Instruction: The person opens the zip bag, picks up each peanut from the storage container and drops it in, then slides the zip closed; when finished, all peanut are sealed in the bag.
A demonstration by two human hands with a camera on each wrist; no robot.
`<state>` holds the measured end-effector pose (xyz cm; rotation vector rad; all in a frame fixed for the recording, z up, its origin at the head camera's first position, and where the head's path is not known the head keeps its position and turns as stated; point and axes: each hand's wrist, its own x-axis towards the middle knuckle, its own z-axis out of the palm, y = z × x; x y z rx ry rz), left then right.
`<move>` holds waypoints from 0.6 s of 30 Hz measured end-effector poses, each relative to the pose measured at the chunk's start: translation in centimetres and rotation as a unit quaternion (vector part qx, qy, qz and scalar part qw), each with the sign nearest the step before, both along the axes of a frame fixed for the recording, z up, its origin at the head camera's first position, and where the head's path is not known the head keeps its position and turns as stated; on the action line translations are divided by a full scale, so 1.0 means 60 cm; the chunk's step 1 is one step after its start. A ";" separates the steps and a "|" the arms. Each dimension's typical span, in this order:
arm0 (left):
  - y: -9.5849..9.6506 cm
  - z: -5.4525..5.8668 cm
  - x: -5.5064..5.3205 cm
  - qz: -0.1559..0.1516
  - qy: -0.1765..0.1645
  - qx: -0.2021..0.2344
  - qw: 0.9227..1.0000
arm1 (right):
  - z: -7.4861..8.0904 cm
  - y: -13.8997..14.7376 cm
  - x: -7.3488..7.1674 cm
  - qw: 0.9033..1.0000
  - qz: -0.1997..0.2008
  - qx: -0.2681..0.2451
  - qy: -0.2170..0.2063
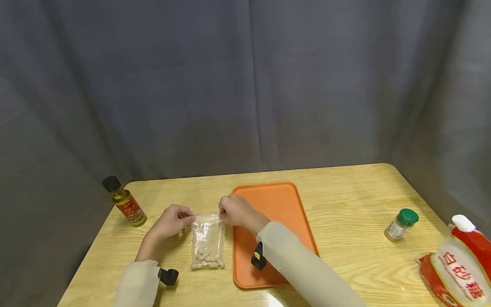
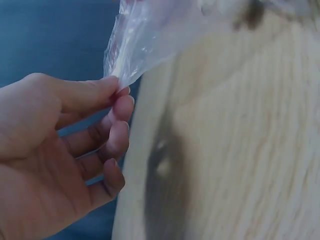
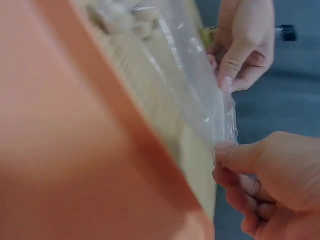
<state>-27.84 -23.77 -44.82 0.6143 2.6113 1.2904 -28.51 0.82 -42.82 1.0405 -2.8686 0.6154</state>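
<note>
A clear plastic zip bag [image 1: 209,238] hangs between my hands over the table's left half, with several pale, rounded pieces [image 1: 207,258] gathered at its bottom. My left hand [image 1: 174,221] pinches the bag's upper left corner between thumb and index finger; in the left wrist view the other fingers [image 2: 117,140] are loosely bent below. At the opposite top corner, my right hand [image 1: 238,211] pinches the plastic, its thumb on the seal strip in the right wrist view. The bag's top edge is stretched between both hands.
An orange tray [image 1: 268,196] lies right of the bag, under my right forearm. An oil bottle [image 1: 130,209] with a black cap stands at the left edge. To the right are a green-lidded spice jar [image 1: 400,224] and a red and white sugar bag [image 1: 460,264].
</note>
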 end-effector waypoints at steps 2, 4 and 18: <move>0.005 -0.006 -0.006 0.002 -0.009 -0.008 1.000 | -0.006 -0.003 -0.006 1.000 -0.015 0.022 -0.002; 0.009 -0.013 -0.008 0.006 -0.015 -0.017 1.000 | -0.014 -0.005 -0.008 0.999 -0.023 0.044 0.006; 0.062 -0.029 -0.019 0.092 -0.041 -0.077 0.992 | -0.035 -0.001 -0.009 0.981 -0.083 0.164 0.058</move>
